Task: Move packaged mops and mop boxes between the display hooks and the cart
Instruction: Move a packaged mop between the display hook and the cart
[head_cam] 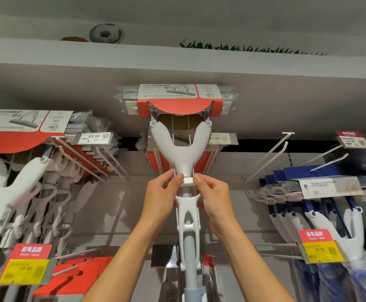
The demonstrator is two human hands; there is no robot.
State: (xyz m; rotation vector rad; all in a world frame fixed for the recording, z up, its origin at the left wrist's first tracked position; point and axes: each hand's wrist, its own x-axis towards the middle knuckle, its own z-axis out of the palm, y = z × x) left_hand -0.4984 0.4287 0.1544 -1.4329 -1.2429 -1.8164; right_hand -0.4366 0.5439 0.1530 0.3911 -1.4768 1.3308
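A white sponge mop [181, 147] with a red and white card sleeve over its head hangs upright in front of the display wall, its Y-shaped yoke at centre. My left hand [163, 192] grips the mop's neck from the left, thumb on the white collar. My right hand [213, 195] pinches the same collar from the right. The grey handle [189, 258] runs down between my forearms. A metal display hook [190, 136] shows behind the yoke. No cart is in view.
More red-sleeved mops [14, 171] hang on hooks at the left. Blue-packaged mops [330, 192] hang at the right. Bare hooks [271, 155] jut out right of centre. Price tags [93, 137] sit on hook ends. A shelf overhang [177, 68] spans above.
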